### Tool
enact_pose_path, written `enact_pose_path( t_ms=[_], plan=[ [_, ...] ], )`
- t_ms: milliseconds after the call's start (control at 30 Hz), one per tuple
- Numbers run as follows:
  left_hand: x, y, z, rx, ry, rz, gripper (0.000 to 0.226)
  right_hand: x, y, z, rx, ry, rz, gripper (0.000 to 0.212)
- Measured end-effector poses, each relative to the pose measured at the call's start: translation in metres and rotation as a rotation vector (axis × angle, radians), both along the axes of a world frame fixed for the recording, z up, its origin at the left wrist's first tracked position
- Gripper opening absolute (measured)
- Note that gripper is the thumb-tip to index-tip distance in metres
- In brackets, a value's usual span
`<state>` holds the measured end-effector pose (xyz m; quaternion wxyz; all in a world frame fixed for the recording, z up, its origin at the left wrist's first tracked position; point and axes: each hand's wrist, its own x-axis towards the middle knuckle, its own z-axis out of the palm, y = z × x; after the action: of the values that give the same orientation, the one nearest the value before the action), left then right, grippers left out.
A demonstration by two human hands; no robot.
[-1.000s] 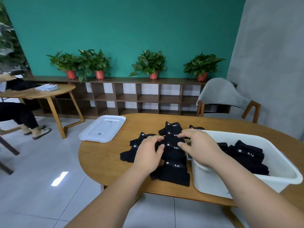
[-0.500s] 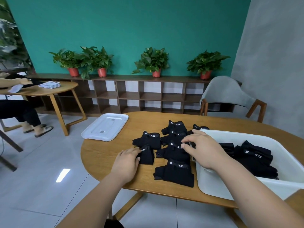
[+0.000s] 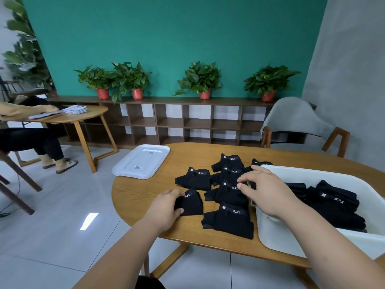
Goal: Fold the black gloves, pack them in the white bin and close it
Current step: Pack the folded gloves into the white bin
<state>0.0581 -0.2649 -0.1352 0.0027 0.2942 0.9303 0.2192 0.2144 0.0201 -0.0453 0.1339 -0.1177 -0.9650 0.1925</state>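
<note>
Nearest, my left hand point(image 3: 166, 207) curls round a folded black fabric glove point(image 3: 192, 203) on the wooden table point(image 3: 143, 195); my right hand point(image 3: 265, 191) arches over the glove pile point(image 3: 229, 174) beside the white plastic bin point(image 3: 312, 174), grip unclear. Dragging could unfold neighbours.

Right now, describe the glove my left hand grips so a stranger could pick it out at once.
On the oval wooden table, left of the white bin, black gloves lie scattered. The folded black glove sits at the pile's near-left edge. It alone is gripped by the left hand.
</note>
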Motion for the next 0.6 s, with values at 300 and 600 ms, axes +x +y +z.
enact_pose_path(
  t_ms=[300, 600],
  plan=[
    [0.004, -0.003, 0.009, 0.029, 0.015, 0.048, 0.04, 0.005, -0.003, 0.004, -0.012, 0.011, 0.008, 0.03],
    [0.034, 0.02, 0.072, 0.404, 0.164, -0.073, 0.038, 0.013, -0.019, 0.027, 0.088, 0.09, 0.075, 0.062]
  ],
)
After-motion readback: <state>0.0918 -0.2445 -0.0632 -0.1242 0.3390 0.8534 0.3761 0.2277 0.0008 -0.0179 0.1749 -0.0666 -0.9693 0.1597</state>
